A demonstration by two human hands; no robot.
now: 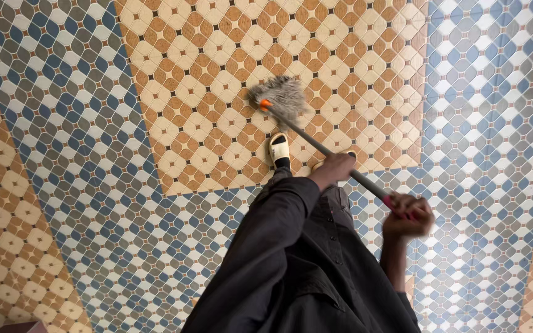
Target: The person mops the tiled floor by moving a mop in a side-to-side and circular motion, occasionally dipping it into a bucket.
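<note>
The floor (pixel 81 154) fills almost everything here: patterned tile sheeting in blue-grey and white, with a big tan-and-cream panel (pixel 266 74) set into it ahead of the person. I can make out no wet sheen, streaks or dirt on it, so I can't tell which parts have been gone over and which are left; judging only from where the mop sits, the work is on the tan panel, well inside its border.

The person stands over it in a dark long-sleeved garment (pixel 303 265), one foot in a pale slipper (pixel 279 148) planted on the tan tiles.

The mop (pixel 282 98) lies pressed to the floor just beyond that slipper, its grey stringy head splayed out, an orange collar where the head meets the handle (pixel 316 145). The handle slants back towards the body.

The left hand (pixel 335 169) is closed around the handle midway along it. The right hand (pixel 408 216) is wrapped round the pinkish top end, a little blurred.
</note>
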